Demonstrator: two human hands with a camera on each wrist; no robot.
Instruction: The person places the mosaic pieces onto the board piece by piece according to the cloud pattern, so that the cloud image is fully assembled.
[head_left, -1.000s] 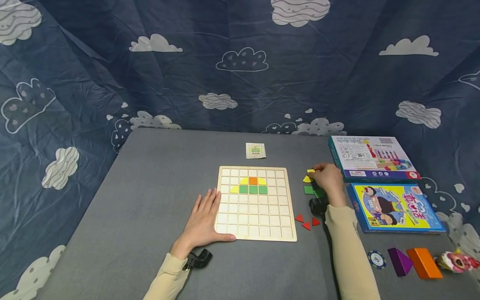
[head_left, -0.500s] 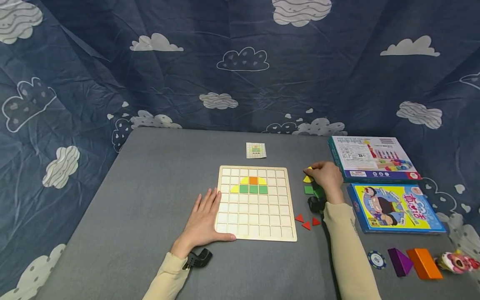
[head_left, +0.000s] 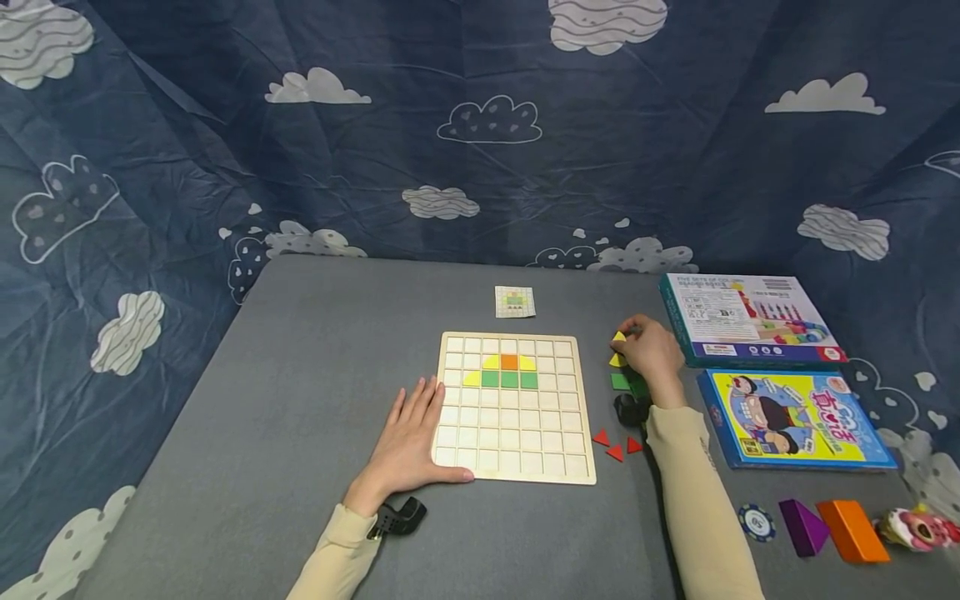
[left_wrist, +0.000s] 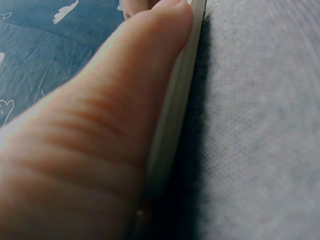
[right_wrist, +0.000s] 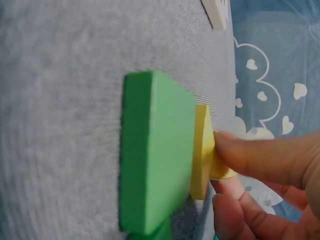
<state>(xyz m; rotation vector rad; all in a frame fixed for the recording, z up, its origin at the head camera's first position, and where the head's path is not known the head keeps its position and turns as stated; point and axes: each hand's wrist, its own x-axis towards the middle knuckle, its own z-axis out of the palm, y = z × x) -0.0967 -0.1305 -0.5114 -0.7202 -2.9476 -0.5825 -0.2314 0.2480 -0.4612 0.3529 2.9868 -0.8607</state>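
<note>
The left hand point(head_left: 405, 446) lies with straight fingers along the left edge of a wooden grid board point(head_left: 510, 437), its thumb at the board's near edge. On the board, a row of green squares point(head_left: 509, 379) has an orange square point(head_left: 509, 362) and yellow pieces point(head_left: 471, 379) around it. Right of the board, the right hand point(head_left: 654, 354) pinches a small yellow piece point(right_wrist: 220, 167) between thumb and fingers. A yellow triangle point(right_wrist: 201, 155) stands just before it in the right wrist view, beside a green square tile point(right_wrist: 165, 155). Part of the pinched piece is hidden by the thumb.
Several red triangles point(head_left: 615, 452) lie near the board's right edge. A small pattern card point(head_left: 515, 302) is behind the board. Two boxes, one white-topped point(head_left: 750, 317) and one blue point(head_left: 795, 421), lie at right, with a poker chip point(head_left: 757, 522), purple block point(head_left: 803, 527) and orange block point(head_left: 852, 531) nearer.
The right hand's fingers have shifted slightly at the farthest yellow piece, which shows more now than half a second ago. The left hand and the board pieces stay as they were.
</note>
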